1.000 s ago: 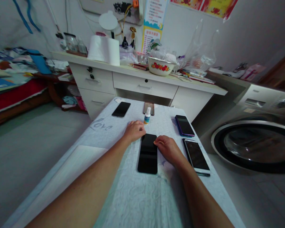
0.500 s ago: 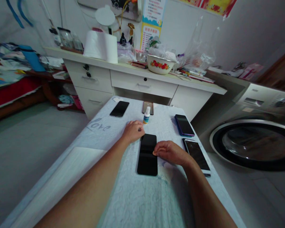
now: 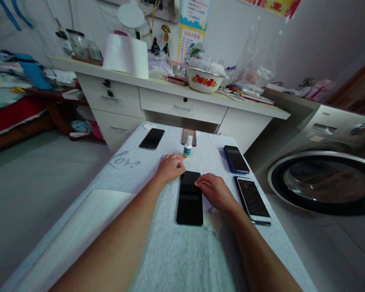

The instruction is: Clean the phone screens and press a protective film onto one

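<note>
A smartphone (image 3: pixel 190 202) with a dark screen lies face up on the table, its long side pointing away from me. My left hand (image 3: pixel 170 167) is closed with curled fingers at the phone's top left corner, holding it there. At the upper right edge of the screen, my right hand (image 3: pixel 213 188) has its fingers pinched together. A small orange-tan bit shows at those fingertips, too small to name. Just beyond my left hand stands a white spray bottle (image 3: pixel 187 147) with a blue and yellow label.
Another phone (image 3: pixel 152 138) lies at the far left, and a phone or case (image 3: pixel 189 137) behind the bottle. Stacked phones (image 3: pixel 236 159) and a white-framed phone (image 3: pixel 254 198) lie along the right. A desk (image 3: pixel 182 107) stands beyond; a washing machine (image 3: pixel 325 125) is at right.
My right hand has slid away from me along the phone's right edge, towards its top. My left hand and the phone have stayed in place.
</note>
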A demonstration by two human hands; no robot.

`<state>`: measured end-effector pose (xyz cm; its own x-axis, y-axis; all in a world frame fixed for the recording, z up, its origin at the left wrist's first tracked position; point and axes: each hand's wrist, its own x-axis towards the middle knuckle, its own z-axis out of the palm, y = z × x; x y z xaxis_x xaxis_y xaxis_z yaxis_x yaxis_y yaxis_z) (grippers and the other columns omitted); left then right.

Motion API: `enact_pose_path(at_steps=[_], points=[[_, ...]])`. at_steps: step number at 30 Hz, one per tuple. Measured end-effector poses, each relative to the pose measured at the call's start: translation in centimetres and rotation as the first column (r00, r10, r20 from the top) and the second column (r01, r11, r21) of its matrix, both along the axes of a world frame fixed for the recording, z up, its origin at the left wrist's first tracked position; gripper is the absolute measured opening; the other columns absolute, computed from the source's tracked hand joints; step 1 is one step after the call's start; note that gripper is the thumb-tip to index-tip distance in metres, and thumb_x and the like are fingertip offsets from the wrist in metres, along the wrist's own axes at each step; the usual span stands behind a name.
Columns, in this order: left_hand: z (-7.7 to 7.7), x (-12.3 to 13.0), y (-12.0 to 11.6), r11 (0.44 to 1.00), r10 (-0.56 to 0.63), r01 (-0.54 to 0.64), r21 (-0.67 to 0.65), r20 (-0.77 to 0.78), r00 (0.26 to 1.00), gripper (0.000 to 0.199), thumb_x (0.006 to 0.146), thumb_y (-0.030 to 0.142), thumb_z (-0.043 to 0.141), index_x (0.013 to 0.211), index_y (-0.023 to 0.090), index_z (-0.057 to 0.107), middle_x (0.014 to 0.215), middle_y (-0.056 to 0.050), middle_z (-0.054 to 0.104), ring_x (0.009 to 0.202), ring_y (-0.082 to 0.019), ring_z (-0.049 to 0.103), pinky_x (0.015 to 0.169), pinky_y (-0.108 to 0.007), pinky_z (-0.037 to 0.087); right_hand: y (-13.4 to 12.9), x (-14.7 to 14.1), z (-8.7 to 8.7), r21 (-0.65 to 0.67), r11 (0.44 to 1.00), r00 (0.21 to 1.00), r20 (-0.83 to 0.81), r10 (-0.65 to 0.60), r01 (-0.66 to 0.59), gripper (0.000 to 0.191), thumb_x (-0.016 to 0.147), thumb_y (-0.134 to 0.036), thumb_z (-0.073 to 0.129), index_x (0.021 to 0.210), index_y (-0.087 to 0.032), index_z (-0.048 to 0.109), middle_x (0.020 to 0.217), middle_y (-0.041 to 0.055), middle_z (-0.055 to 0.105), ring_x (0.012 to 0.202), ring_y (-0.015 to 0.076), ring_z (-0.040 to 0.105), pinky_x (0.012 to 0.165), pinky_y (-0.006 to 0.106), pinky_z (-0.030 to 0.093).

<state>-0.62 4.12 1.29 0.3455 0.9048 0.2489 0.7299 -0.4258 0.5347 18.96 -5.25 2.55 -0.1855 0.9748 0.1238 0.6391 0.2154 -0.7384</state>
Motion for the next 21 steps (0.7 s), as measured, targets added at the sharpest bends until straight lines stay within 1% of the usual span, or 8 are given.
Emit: enact_pose_path(at_steps=[5,9,14,21], points=[[0.0,0.0,0.0,1.000,-0.007,0.007,-0.001,-0.009,1.000,0.013,0.074,0.022,0.058,0.066,0.021,0.067,0.112,-0.001,0.070,0.103,-0.022,0.059,0.094,-0.037,0.043,0.3,-0.6,0.3,0.141,0.987,0.980,0.171,-0.106,0.082,0.015,0.088,-0.016,0.060,0.091,-0.020,0.074,0.090,0.0045,0.072,0.085,0.0168,0.066,0.078,0.026,0.047],[0.0,-0.1,0.1,1.000,-0.017,0.017,0.005,-0.017,1.000,0.014,0.075,0.022,0.057,0.066,0.021,0.067,0.111,-0.002,0.070,0.103,-0.022,0.059,0.096,-0.037,0.042,0.7,-0.7,0.2,0.201,0.970,0.954,0.238,-0.183,0.136,0.016,0.090,-0.017,0.060,0.091,-0.020,0.075,0.089,0.0048,0.071,0.084,0.0161,0.065,0.078,0.025,0.045],[-0.1,0.0,0.2,1.000,-0.014,0.014,0.005,-0.013,1.000,0.014,0.075,0.022,0.057,0.066,0.021,0.068,0.112,-0.002,0.069,0.104,-0.023,0.059,0.096,-0.037,0.042,1.2,-0.7,0.0,0.209,0.957,0.921,0.291,-0.258,0.202,0.018,0.091,-0.020,0.058,0.094,-0.021,0.076,0.088,0.0049,0.069,0.084,0.0159,0.064,0.077,0.024,0.043],[0.0,0.0,0.1,1.000,-0.007,0.007,-0.002,-0.022,1.000,0.014,0.075,0.022,0.057,0.067,0.021,0.069,0.112,-0.002,0.069,0.103,-0.023,0.059,0.094,-0.037,0.043,1.7,-1.1,0.0,0.193,0.954,0.892,0.351,-0.286,0.230,0.021,0.093,-0.020,0.055,0.097,-0.022,0.076,0.091,0.0051,0.069,0.087,0.0159,0.063,0.080,0.023,0.041]])
